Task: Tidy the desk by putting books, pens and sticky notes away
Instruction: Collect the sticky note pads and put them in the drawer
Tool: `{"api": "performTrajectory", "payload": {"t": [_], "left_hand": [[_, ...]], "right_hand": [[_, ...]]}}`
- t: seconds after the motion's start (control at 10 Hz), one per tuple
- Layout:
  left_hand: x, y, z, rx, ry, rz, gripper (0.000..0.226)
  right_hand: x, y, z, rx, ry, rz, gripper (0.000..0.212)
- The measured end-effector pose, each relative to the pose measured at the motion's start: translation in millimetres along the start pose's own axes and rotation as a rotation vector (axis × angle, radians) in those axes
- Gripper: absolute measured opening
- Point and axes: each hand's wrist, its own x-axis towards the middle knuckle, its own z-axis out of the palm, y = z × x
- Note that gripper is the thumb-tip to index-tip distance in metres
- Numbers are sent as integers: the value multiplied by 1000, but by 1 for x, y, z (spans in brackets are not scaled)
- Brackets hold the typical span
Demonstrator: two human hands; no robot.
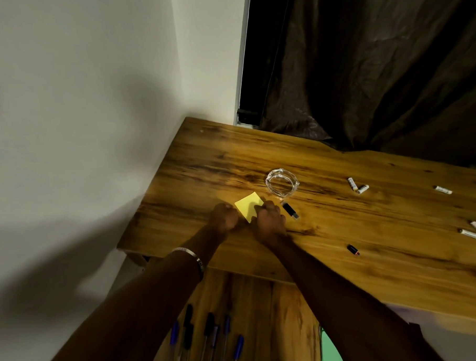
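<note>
Nearest, we note several pens (208, 340) lying side by side on a lower wooden surface under our forearms, blue and black caps pointing away from us. Beyond them our left wrist carries a metal bangle (198, 259). Further out, both hands meet on the wooden bench (364, 256) at a yellow sticky-note pad (247, 205): the left hand (225, 217) is balled at the pad's near left edge, though we cannot tell whether its fingers actually grip the pad; the right hand (269, 221) has its fingers curled over the pad's right corner, holding it. Just right of the right hand lies a black USB stick (290, 210). A second small black item with a red tip (353, 250) sits well apart to the right. Past the pad stands a clear glass ashtray (282, 181). Small white cylinders (358, 185) are scattered toward the right edge. Behind the bench hangs a dark curtain (372, 77), beside a pale wall (86, 78).
</note>
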Motion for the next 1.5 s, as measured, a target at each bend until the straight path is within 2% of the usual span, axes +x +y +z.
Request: {"api": "performTrajectory", "payload": {"t": [0.1, 0.2, 0.4, 0.5, 0.6, 0.7, 0.8, 0.9, 1.0, 1.1, 1.2, 1.3, 1.5], "left_hand": [[6, -2, 4, 58, -3, 11, 32], [9, -4, 6, 40, -36, 4, 36], [16, -10, 13, 32, 20, 16, 35], [17, -15, 19, 16, 76, 18, 25], [15, -17, 24, 9, 108, 22, 10], [11, -22, 29, 1, 67, 9, 23], [2, -25, 37, -67, 69, 17, 26], [-12, -28, 51, -191, 44, -34, 22], [-27, -34, 65, -243, 36, -47, 25], [-45, -42, 78, -254, -22, -64, 32], [-67, -54, 94, -234, -70, -71, 33], [-87, -69, 111, -173, -102, -78, 36], [-113, -105, 151, 3, -116, -41, 31]], "right_hand": [[1, 3, 3, 119, -8, 93, 55], [2, 4, 7, 192, 10, 120, 50], [1, 3, 0, 429, 56, 256, 46], [2, 5, 2, 622, 34, 408, 42], [-1, 8, 9, 783, 30, 435, 46], [-14, 13, 9, 946, 30, 463, 44], [-30, 20, 5, 1037, 36, 463, 38], [-47, 32, 1, 1030, 23, 446, 30], [-63, 48, 0, 911, 72, 432, 29], [-85, 67, -1, 954, 99, 491, 21], [-112, 91, 3, 1107, 88, 529, 16], [-141, 112, 6, 1141, 128, 541, 17], [-194, 151, 15, 996, 84, 469, 16]]}}
